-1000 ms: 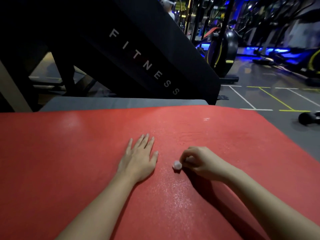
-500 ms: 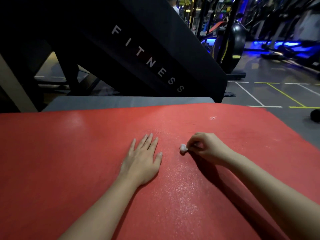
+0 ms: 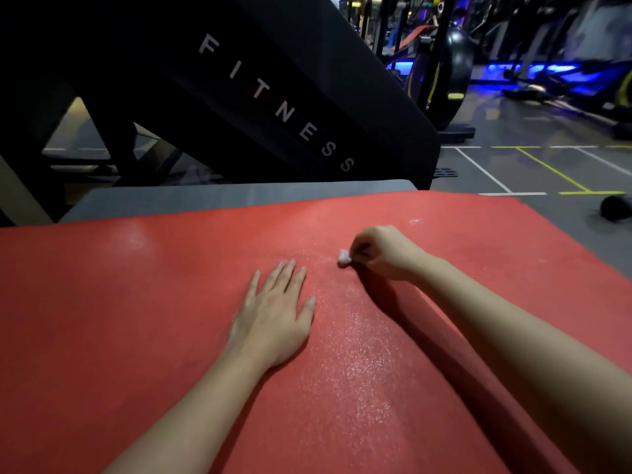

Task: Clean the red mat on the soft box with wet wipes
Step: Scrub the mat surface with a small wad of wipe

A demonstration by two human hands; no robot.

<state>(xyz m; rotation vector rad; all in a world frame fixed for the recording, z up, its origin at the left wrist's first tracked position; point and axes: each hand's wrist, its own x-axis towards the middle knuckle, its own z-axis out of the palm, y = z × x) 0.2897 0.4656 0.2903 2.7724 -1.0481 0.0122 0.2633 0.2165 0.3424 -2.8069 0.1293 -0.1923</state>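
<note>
The red mat [image 3: 119, 319] covers the grey soft box [image 3: 239, 195], whose far edge shows behind it. My left hand [image 3: 273, 316] lies flat on the mat near its middle, fingers straight and spread. To its right and farther away, my right hand [image 3: 383, 251] pinches a small balled-up white wet wipe [image 3: 343, 257] and holds it against the mat. A wet, glistening streak runs along the mat from the wipe back toward me.
A big black slanted machine panel marked FITNESS [image 3: 273, 104] rises just behind the box. To the right lies grey gym floor with white and yellow lines [image 3: 533, 169], a dark dumbbell [image 3: 615, 206], and exercise bikes [image 3: 448, 73] farther back.
My right hand has pushed the wipe away from me along the mat, toward its far edge, lengthening the wet streak. My left hand stays flat in the same place.
</note>
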